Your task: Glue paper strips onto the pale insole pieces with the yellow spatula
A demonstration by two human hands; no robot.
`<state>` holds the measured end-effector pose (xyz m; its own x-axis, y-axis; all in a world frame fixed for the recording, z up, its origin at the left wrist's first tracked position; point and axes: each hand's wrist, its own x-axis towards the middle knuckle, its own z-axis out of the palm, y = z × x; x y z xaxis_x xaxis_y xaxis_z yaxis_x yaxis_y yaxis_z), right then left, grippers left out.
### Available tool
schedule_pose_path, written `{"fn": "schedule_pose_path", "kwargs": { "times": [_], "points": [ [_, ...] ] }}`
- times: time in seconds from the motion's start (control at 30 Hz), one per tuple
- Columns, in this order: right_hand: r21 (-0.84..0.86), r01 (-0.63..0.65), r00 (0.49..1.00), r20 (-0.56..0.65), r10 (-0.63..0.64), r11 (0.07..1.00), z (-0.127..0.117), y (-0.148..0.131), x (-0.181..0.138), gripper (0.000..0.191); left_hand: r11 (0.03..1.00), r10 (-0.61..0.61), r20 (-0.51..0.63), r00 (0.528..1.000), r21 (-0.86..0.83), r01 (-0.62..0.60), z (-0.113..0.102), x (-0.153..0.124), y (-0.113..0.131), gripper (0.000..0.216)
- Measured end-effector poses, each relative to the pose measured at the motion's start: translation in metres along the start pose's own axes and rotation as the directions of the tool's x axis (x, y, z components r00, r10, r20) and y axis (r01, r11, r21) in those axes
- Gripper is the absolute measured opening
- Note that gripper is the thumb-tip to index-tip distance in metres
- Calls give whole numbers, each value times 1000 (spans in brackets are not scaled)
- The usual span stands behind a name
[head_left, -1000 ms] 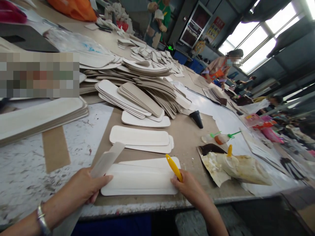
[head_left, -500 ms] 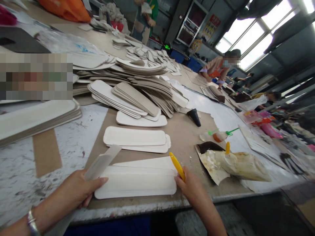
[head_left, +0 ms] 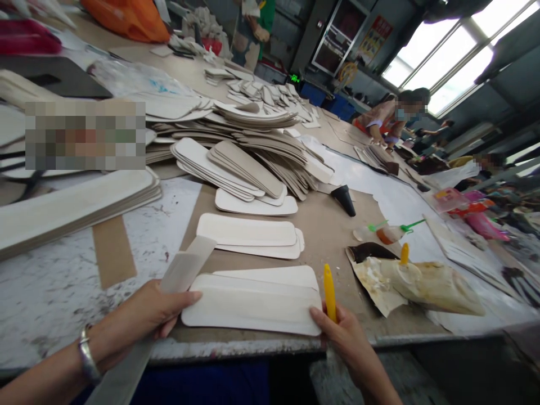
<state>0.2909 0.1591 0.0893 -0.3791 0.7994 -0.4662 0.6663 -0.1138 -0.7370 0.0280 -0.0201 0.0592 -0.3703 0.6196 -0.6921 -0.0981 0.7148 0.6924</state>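
A long white panel with rounded corners (head_left: 253, 306) lies flat-looking in front of me, over another white panel (head_left: 291, 277). My left hand (head_left: 162, 306) is closed around a pale, translucent strip (head_left: 188, 263) that runs up past the thumb and down below the wrist. Its thumb rests on the panel's left end. At the right end, my right hand (head_left: 340, 332) grips a yellow-handled tool (head_left: 329, 292) upright; its working end is hard to make out. The right thumb presses on the panel's corner. Two more white panels (head_left: 248, 230) lie just beyond.
Stacks of white and beige panels (head_left: 236, 163) fill the table's middle, with another stack (head_left: 84, 208) at left. To the right are a black cone (head_left: 343, 199), small bottles (head_left: 390, 233) and a glue-stained container (head_left: 442, 287) with a yellow handle. A co-worker (head_left: 383, 121) leans over the far side.
My right thumb has come onto the panel's right corner, and the yellow handle has swung more upright. The view has shifted, so most things appear farther right.
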Motion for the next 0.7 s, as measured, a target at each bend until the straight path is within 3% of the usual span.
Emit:
{"fn": "schedule_pose_path", "kwargs": {
  "times": [0.1, 0.4, 0.53, 0.7],
  "points": [
    [38, 26, 1000, 12, -27, 999, 3, 0, -3, 44, 1000, 20, -8, 1000, -11, -20, -3, -1, -4, 58],
    [-2, 97, 976, -193, -96, 995, 17, -4, -13, 45, 998, 6, -16, 1000, -63, -7, -5, -5, -6, 59],
    [29, 58, 992, -118, -54, 998, 15, -4, -15, 47, 985, 42, 0, 999, -167, -41, -8, -4, -10, 56],
    [211, -8, 998, -58, 21, 977, 20, -8, -20, 49, 918, 70, 124, 990, -397, -15, -15, -3, -9, 44]
  ]
}}
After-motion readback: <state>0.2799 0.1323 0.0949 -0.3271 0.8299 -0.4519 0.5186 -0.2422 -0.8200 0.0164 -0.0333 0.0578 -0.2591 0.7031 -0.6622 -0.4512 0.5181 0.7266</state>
